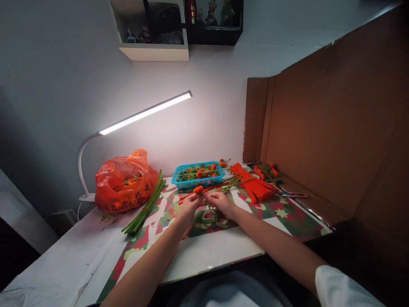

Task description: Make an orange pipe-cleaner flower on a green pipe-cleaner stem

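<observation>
My left hand (pixel 192 204) is closed in a pinch on a small orange flower (pixel 198 189), whose head stands up above the fingertips. Close beside it, the fingers of my right hand (pixel 223 204) are pressed together near the flower's base; what they hold is too small to make out. Just below the hands, a roll of pale green tape (pixel 208 216) lies on the table, with a second roll (pixel 221 221) partly under my right hand. Several green stems (pixel 231 184) and thin red sticks (pixel 185 197) lie behind the hands.
A blue basket (pixel 183 186) of orange flowers stands at the back. Left are a bundle of green stems (pixel 145 209), an orange plastic bag (pixel 111 192) and a lit lamp (pixel 147 113). Right are red strips (pixel 255 185), more flowers (pixel 271 171), scissors (pixel 295 195) and a cardboard wall (pixel 326 115).
</observation>
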Motion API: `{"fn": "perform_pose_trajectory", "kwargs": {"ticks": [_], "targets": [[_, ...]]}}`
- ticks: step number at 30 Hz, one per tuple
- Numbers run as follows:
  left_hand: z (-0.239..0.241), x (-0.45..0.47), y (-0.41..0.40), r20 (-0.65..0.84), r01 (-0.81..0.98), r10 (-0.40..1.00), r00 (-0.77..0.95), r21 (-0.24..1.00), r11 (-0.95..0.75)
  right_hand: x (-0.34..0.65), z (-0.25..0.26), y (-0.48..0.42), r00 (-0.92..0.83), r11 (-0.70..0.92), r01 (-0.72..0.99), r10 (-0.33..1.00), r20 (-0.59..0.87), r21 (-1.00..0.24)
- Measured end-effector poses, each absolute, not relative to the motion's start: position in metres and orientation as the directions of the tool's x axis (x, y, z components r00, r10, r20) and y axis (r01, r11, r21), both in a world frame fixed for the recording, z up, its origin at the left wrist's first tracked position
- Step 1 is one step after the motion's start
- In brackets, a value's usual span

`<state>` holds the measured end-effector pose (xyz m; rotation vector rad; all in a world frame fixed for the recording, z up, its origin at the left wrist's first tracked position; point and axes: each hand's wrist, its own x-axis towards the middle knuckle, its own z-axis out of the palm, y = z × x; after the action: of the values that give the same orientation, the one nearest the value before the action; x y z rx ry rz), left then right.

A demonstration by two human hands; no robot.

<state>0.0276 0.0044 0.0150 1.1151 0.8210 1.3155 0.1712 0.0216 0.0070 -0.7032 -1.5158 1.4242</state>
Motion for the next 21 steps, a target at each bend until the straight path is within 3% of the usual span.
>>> {"fn": "perform_pose_trajectory", "kwargs": {"ticks": [12,21], "targets": [[0.0119,0.0272,0.0065,0.020,-0.367,0.993,0.113,0.930,0.023,0.1718,0.0057,0.0205,-0.522,0.146,-0.168,0.826,0.214,-0.975],[0.0111,0.0272,0.0057,0.072,-0.445,0.970,0.234,0.895,0.041,0.1711,0.0080,0.0183,-0.500,0.160,-0.160,0.838,0.220,-0.974]]}}
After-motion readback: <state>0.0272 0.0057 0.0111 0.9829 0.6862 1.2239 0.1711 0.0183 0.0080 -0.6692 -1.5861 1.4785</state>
